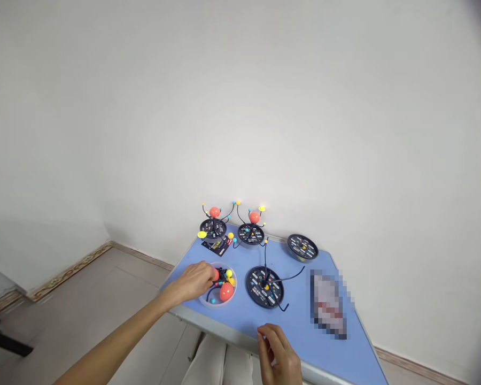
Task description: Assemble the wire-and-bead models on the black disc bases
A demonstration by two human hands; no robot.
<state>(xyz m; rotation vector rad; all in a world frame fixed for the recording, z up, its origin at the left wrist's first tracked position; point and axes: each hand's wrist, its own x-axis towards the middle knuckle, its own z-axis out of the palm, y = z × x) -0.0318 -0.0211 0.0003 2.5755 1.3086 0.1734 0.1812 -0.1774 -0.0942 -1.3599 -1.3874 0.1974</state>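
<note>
My left hand [194, 282] reaches into a clear round dish [218, 303] on the blue table [304, 326], its fingers closed around a small orange ball [215, 274]. The dish holds a larger orange ball [226, 292], small yellow and teal balls and black wire arms. My right hand [278, 353] rests at the table's near edge with fingers loosely curled and nothing in them. Just beyond it lies a black round base [264, 287] with thin black wire arms sticking out.
Two assembled planet models [214, 224] [251, 229] on black bases stand at the table's back, against the white wall. Another black base [302, 247] sits back right. A blurred flat item [327, 303] lies at the right. A black card [216, 247] lies by the left model.
</note>
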